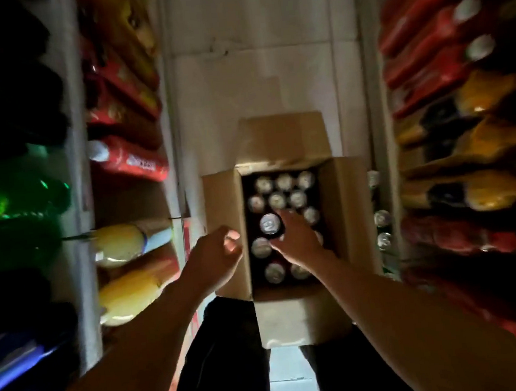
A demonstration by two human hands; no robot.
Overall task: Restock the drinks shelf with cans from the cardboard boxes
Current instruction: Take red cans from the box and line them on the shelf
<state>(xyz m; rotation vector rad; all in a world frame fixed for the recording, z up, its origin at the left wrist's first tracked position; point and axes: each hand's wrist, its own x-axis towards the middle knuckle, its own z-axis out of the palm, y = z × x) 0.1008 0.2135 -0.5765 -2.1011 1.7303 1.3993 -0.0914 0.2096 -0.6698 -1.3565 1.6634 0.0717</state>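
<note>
An open cardboard box [346, 205] stands on the floor between my legs, with several silver-topped cans [277, 200] upright inside. My right hand [298, 238] reaches into the box and grips one dark can [269, 224], which sits higher than its neighbours. My left hand [216, 254] hovers over the box's left flap [222, 198], fingers loosely curled and holding nothing.
Shelves line both sides of the narrow aisle. The left shelf [75, 181] holds green, yellow and red bottles. On the right are red and orange bottle packs [445, 60], with a few cans [381, 218] low by the right shelf post. Pale floor tiles [265, 52] stretch beyond the box.
</note>
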